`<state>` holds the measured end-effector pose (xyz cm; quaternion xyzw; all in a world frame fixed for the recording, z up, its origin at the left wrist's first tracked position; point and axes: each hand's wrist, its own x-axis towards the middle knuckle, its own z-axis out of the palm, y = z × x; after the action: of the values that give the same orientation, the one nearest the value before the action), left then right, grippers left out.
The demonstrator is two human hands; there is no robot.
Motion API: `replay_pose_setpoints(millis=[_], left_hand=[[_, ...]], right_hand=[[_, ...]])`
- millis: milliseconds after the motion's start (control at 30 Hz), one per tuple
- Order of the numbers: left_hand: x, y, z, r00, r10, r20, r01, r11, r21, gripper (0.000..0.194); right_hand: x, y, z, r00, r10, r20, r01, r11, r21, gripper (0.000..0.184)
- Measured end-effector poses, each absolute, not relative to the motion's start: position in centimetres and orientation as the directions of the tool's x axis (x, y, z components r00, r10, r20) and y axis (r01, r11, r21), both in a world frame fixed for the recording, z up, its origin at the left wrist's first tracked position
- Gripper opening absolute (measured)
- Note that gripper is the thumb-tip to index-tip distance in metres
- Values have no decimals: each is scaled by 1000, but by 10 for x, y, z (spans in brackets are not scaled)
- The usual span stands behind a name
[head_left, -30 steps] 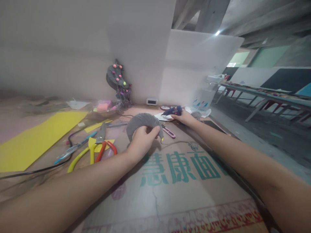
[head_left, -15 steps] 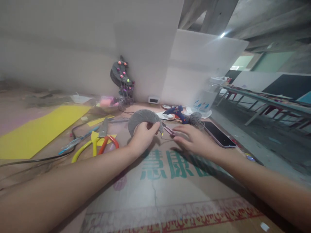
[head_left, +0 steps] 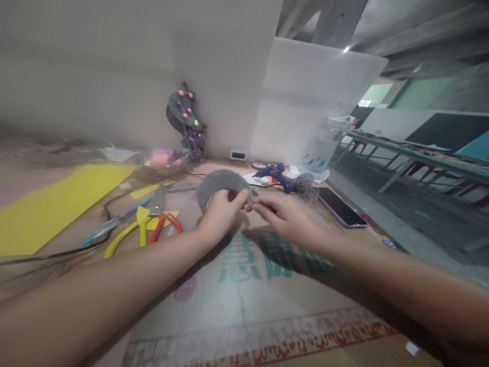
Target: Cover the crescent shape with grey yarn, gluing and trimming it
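Note:
A curved piece wrapped in grey yarn [head_left: 217, 184] is held up over the table in the head view. My left hand [head_left: 222, 213] is closed around its near side, thumb at the right end. Fingers of my right hand [head_left: 286, 216] are pinched together at that same end, close to my left thumb. What lies between the right fingertips is too small and covered to make out. Behind my right hand sits a ball of grey yarn [head_left: 305, 186], beside a blue glue gun [head_left: 278, 176].
Scissors with yellow and red handles [head_left: 143, 224], a blue pen-like tool [head_left: 114, 224] and yellow sheets [head_left: 64, 204] lie left. A phone [head_left: 342, 208] rests right. At the back stand a decorated grey crescent [head_left: 185, 112] and a small digital display [head_left: 239, 154].
My right hand has moved left to the end of the yarn-wrapped piece, and its fingers have closed. The slim pinkish tool near its fingers is no longer visible. The view has shifted slightly.

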<state>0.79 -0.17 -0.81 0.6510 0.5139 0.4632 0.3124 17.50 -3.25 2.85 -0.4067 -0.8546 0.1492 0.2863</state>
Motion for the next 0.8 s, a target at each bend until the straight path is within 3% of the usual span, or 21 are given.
replay_pose_setpoints(millis=[100,267,333,433,500,667,800], left_hand=[[9,-2,-9,15,962,274,386,-258,886,41],[10,0,-12,25,963,270,354,-261,898,41],[10,1,-13,38,963,267,367,-262,892,42],[10,1,-12,40,965,257,376,-253,891,41],[11,0,-10,41,966,256,374,-252,892,40],[10,-4,-7,76,960,268,392,-276,878,42],[10,-4,-7,81,956,284,411,-291,864,43]], right_hand=[[189,-22,33,-372,849,374,620,528,-581,29],[208,-1,7,-262,945,195,551,312,-774,27],[212,3,-2,-210,945,251,544,326,-773,26],[213,1,-3,-97,878,468,598,427,-678,28],[211,-6,3,-58,863,502,563,443,-698,25],[197,-32,9,-235,951,203,221,255,-941,26],[190,-38,1,-357,932,61,139,118,-983,32]])
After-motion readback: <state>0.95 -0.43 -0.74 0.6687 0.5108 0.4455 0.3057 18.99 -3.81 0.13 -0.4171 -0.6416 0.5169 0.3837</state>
